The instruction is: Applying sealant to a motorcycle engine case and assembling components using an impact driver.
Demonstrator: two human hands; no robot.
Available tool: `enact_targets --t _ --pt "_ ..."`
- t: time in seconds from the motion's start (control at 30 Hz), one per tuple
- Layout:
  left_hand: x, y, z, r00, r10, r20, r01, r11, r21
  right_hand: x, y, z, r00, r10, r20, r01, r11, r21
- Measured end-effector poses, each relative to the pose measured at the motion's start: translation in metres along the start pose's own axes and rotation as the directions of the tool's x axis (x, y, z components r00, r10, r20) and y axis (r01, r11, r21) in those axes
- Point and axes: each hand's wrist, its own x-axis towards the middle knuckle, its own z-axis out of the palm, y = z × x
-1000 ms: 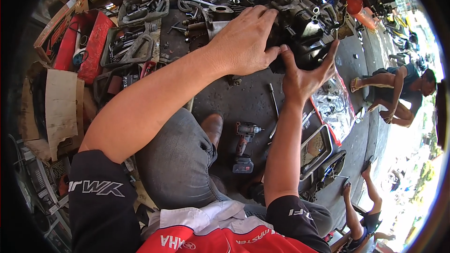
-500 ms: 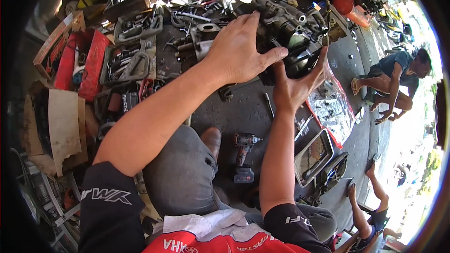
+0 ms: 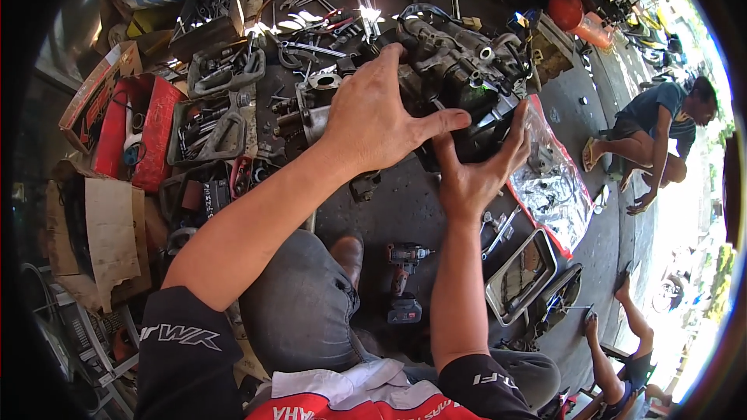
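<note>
A greasy metal engine (image 3: 459,43) with a dark, rounded near end is in front of me at the upper middle. My left hand (image 3: 377,113) wraps its near left side, thumb reaching across toward the right. Round the near right side goes my right hand (image 3: 480,175), with its thumb and fingers spread wide against the dark housing. Both hands clasp the engine between them; some fingertips are hidden behind it. Left of my left hand lies another metal engine part (image 3: 315,113). On the floor between my forearms is a cordless impact driver (image 3: 403,280).
Wrenches and other loose tools (image 3: 311,39) cover the floor at the far left. Open toolboxes, including a red one (image 3: 132,132), line the left. A clear bag of parts (image 3: 552,187) and a metal tray frame (image 3: 521,276) lie at right. Another person (image 3: 657,128) crouches beyond.
The whole view has shifted, so the scene sits lower in the picture. My hands and the engine have moved slightly left together, with the clasp kept.
</note>
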Motion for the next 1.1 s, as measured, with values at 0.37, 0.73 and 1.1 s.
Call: enact_targets --t 0.37,0.73,1.1 --pt "0.012 0.005 0.006 0.99 -0.136 0.026 0.138 0.987 -0.086 0.008 -0.002 -0.001 0.995 0.01 0.095 -0.008 1.0 -0.018" --pt "0.009 0.002 0.01 0.997 0.026 -0.076 -0.026 1.0 -0.003 0.018 -0.006 -0.009 0.973 0.023 0.231 0.001 0.995 -0.104" --pt "0.016 -0.01 0.018 0.988 0.021 -0.152 -0.029 0.998 -0.052 0.015 0.015 -0.005 0.995 -0.087 0.05 0.079 0.986 0.146"
